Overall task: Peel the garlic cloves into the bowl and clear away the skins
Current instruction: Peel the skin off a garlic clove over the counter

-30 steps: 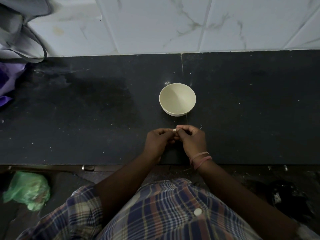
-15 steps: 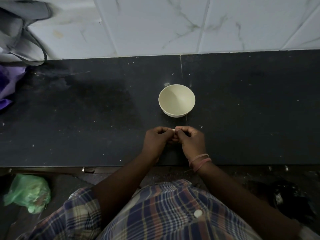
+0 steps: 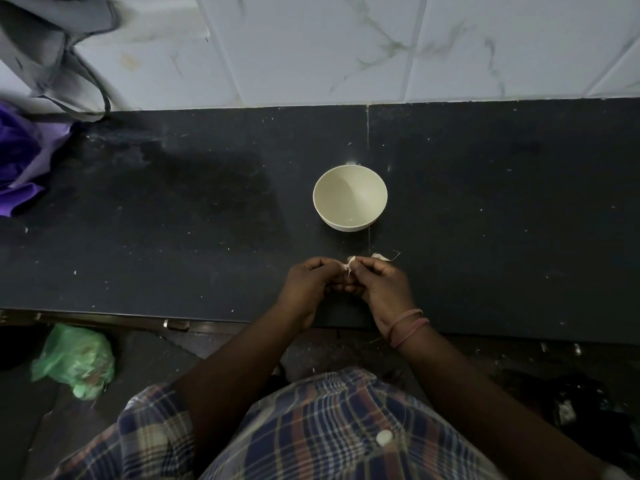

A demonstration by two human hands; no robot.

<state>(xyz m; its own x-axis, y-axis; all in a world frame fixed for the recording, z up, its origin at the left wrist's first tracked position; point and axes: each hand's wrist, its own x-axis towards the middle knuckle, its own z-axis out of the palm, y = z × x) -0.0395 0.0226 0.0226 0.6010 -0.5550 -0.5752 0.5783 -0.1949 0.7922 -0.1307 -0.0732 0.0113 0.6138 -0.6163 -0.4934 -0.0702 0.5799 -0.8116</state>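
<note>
Nearest the camera is a plaid shirt (image 3: 311,431), with a green plastic bag (image 3: 74,362) on the floor to the left. Above the front edge of the black worktop (image 3: 502,220) the left hand (image 3: 308,284) and right hand (image 3: 379,285) meet, fingers of both curled and pinching a garlic clove (image 3: 349,265) between them, a pale strip of skin hanging from it. Pink bands (image 3: 408,325) circle the right wrist. A loose skin scrap (image 3: 380,256) lies on the worktop just beyond the right hand. Further back stands the cream bowl (image 3: 349,198), nothing visible inside. At the far left lie purple cloth (image 3: 20,157) and a grey bag (image 3: 52,57) against the tiled wall (image 3: 346,46).
</note>
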